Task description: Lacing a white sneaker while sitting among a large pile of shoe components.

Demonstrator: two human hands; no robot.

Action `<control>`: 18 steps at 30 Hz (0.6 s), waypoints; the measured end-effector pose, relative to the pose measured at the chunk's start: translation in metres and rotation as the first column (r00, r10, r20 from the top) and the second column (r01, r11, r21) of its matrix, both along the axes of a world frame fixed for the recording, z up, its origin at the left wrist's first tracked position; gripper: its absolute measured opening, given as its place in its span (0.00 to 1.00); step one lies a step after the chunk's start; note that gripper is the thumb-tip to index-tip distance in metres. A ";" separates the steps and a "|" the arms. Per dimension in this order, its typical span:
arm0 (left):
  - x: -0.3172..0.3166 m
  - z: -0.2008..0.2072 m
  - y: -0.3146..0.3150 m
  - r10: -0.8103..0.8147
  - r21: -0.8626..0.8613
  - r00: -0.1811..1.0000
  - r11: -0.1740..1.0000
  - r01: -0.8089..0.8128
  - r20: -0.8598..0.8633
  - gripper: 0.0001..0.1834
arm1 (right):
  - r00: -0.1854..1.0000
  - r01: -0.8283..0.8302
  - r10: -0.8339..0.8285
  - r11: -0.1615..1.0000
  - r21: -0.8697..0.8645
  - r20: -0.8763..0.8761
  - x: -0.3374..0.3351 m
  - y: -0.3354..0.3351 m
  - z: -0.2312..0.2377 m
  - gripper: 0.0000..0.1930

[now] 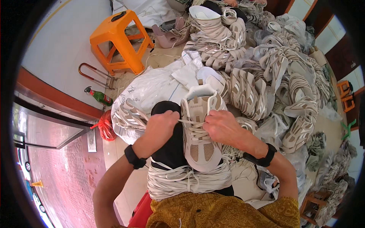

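A beige and white sneaker upper point(200, 150) lies over my lap, toe toward me, its tongue and collar pointing away. My left hand point(161, 126) is closed in a pinch on a cream shoelace point(187, 121), to the left of the eyelets. At the right edge of the lacing, my right hand point(223, 124) is closed on the lace too, its fingers against the upper. The lace runs taut between both hands, across the shoe's throat. A thick bundle of pale laces point(189, 181) rests across my lap, just below the toe. Black cloth point(166, 138) covers my leg beside the upper.
Stacks of similar uppers point(247, 93) fill the floor ahead and to the right. A white woven sack point(159, 83) lies ahead-left, with more uppers point(131, 116) on it. Farther left are an orange stool point(119, 38), a green bottle point(99, 97) and a red plastic bag point(106, 127).
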State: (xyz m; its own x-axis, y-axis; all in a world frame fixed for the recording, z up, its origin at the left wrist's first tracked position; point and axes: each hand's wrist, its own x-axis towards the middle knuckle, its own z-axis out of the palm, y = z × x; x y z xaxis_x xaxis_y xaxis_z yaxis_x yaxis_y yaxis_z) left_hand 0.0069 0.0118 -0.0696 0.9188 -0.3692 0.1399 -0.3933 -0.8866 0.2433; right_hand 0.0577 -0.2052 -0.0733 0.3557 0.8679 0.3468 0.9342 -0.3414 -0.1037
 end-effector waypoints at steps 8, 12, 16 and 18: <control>0.005 0.004 0.106 0.190 0.006 0.978 0.981 -0.192 0.089 0.06 | 0.980 0.149 -0.105 0.949 0.278 -0.168 0.001 -0.008 -0.016 0.02; 0.005 0.002 0.119 0.368 0.021 0.929 0.930 -0.367 -0.047 0.08 | 0.875 0.178 0.017 0.918 0.353 -0.484 0.002 -0.013 -0.017 0.01; 0.019 0.003 0.120 0.286 -0.002 0.957 0.958 -0.287 -0.056 0.09 | 0.675 0.379 -0.016 0.865 0.328 -0.738 0.009 -0.023 -0.011 0.03; 0.022 0.005 0.108 0.266 0.013 0.963 0.964 -0.266 -0.034 0.09 | 0.607 0.473 -0.098 0.842 0.260 -0.788 0.012 -0.043 -0.022 0.04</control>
